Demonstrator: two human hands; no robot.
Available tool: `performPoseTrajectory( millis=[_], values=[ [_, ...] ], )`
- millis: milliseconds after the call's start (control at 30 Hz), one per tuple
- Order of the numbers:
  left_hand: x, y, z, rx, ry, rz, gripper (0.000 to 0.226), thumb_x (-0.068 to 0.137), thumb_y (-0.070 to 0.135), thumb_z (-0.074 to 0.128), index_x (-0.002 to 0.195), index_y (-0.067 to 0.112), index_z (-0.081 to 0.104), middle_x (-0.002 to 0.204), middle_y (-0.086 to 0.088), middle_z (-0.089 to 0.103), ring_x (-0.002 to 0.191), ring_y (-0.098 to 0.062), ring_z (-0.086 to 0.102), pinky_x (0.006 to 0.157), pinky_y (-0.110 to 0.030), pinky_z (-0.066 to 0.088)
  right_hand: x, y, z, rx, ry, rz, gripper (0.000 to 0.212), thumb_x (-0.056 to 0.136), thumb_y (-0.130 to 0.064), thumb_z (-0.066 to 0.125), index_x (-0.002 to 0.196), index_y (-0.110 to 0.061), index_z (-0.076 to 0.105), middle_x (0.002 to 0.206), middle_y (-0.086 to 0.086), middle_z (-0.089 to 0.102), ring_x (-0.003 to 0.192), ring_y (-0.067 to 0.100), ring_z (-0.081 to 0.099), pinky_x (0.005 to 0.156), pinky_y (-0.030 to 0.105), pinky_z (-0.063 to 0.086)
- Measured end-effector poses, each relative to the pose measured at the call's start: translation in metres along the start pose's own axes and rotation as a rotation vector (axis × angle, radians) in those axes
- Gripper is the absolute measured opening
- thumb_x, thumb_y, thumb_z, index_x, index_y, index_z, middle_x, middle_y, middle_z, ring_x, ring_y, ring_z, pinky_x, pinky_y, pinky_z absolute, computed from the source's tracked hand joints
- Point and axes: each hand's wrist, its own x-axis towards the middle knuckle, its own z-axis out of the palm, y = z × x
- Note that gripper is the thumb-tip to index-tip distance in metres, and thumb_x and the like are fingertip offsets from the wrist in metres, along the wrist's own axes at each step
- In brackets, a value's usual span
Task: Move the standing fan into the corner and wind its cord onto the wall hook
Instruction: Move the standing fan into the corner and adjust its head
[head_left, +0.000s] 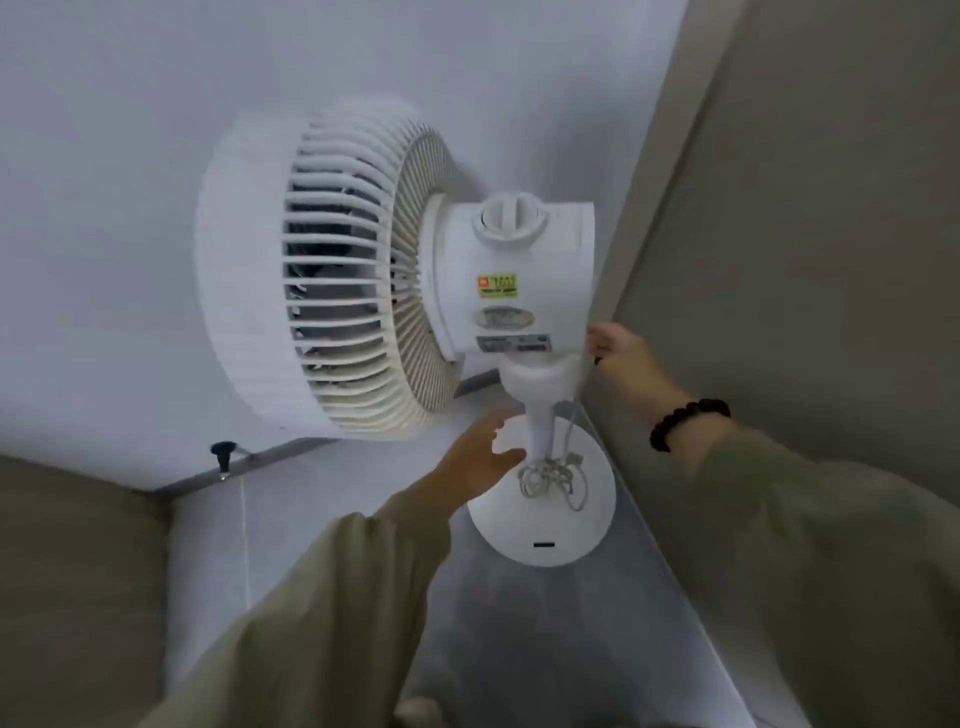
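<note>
Fan stands in the corner, base on the floor. Steady it with the right hand at the housing's rear; grip cannot be told. Left hand, fingers apart, should gather the cord bundled on the base.

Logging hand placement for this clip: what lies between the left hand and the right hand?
The fan's pole, with its cord hanging alongside, stands between left hand and right hand; head view.

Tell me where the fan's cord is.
Head view, centre: the cord lies bunched on the round base at the foot of the pole, just right of the left hand.
</note>
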Motion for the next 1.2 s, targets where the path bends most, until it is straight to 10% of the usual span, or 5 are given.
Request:
performPoseTrajectory(
  millis=[333, 533, 700, 933, 1200],
  values=[
    [0.093, -0.049, 0.057, -0.138, 0.198, 0.3, 0.033, 0.08, 0.032, 0.07, 0.109, 0.033, 0.054, 0.106, 0.013, 0.057, 0.102, -0.007, 0.055, 0.083, -0.021, 0.04, 0.069, 0.071, 0.013, 0.295, 0.076, -0.2, 0.02, 0.098, -0.016, 0.044, 0.093, -0.016, 0.063, 0.093, 0.0, 0.064, 0.087, 0.013, 0.058, 0.082, 0.03, 0.044],
    [0.111, -0.045, 0.065, -0.309, 0.216, 0.341, 0.018, 0.073, 0.016, 0.076, 0.084, 0.024, 0.064, 0.085, 0.009, 0.067, 0.081, -0.009, 0.064, 0.069, -0.018, 0.049, 0.04, 0.058, -0.019, 0.682, -0.451, -0.299, 0.061, 0.075, -0.06, 0.056, 0.116, -0.015, 0.058, 0.109, 0.002, 0.069, 0.106, 0.018, 0.062, 0.082, 0.031, 0.051],
    [0.116, -0.031, 0.059, -0.213, 0.137, 0.357, 0.023, 0.072, 0.016, 0.077, 0.062, 0.029, 0.061, 0.066, 0.014, 0.063, 0.062, -0.002, 0.06, 0.059, -0.016, 0.045, 0.021, 0.028, -0.003, 0.386, -0.508, -0.51, 0.123, 0.045, -0.055, 0.085, 0.144, -0.011, 0.028, 0.136, 0.01, 0.051, 0.124, 0.023, 0.052, 0.096, 0.033, 0.048],
    [0.127, -0.027, 0.06, -0.243, 0.207, 0.373, 0.027, 0.076, 0.015, 0.074, 0.06, 0.027, 0.056, 0.067, 0.005, 0.062, 0.064, -0.01, 0.059, 0.063, -0.024, 0.048, 0.015, 0.01, 0.011, 0.05, -0.203, -0.672, 0.081, 0.051, -0.039, 0.084, 0.123, -0.024, 0.05, 0.113, -0.01, 0.064, 0.1, 0.004, 0.064, 0.077, 0.021, 0.055],
    [0.088, 0.027, 0.014, -0.367, 0.15, 0.316, 0.027, 0.08, 0.01, 0.071, 0.062, 0.024, 0.056, 0.064, 0.009, 0.059, 0.055, 0.003, 0.055, 0.057, -0.016, 0.043, -0.001, -0.065, 0.001, 0.198, -0.226, -0.485, 0.099, 0.042, -0.035, 0.089, 0.128, -0.014, 0.047, 0.124, 0.006, 0.06, 0.113, 0.024, 0.06, 0.09, 0.047, 0.053]
  ],
)
